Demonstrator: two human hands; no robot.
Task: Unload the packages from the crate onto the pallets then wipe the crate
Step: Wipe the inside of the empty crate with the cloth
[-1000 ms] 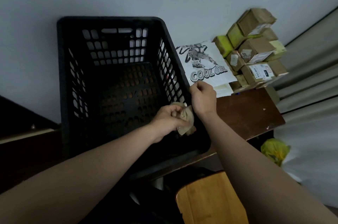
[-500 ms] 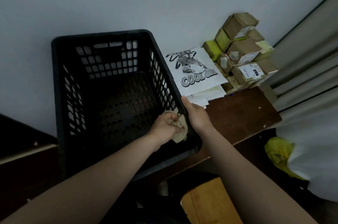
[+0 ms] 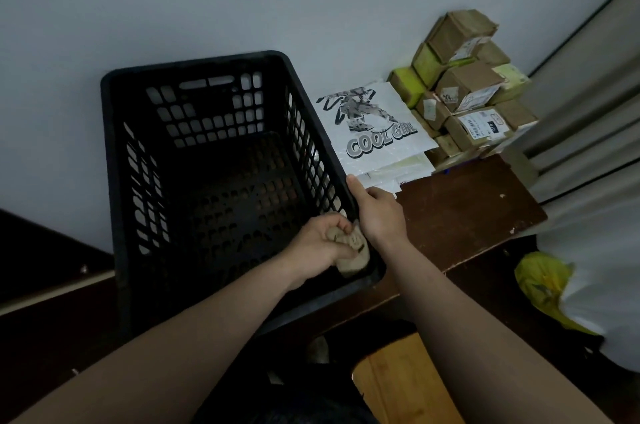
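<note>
A black slotted plastic crate (image 3: 194, 70) stands against the wall with nothing inside it. My left hand (image 3: 320, 240) grips a crumpled beige cloth (image 3: 353, 255) against the inside of the crate's near right corner. My right hand (image 3: 379, 212) holds the crate's right rim, thumb lying along the edge. To the right, flat white bagged packages (image 3: 377, 125), the top one printed "COOL GIRL", lie beside a pile of brown and green cardboard boxes (image 3: 467, 91) on a dark wooden pallet (image 3: 464, 209).
A grey wall rises behind the crate. Curtains hang at the far right above a white sack and a yellow bag (image 3: 543, 281). A light wooden stool top (image 3: 401, 385) sits below my arms. A dark board lies at the left.
My right hand came down from the white package and took hold of the crate's right rim. My left hand kept the cloth at the same corner. The camera tilted up and back.
</note>
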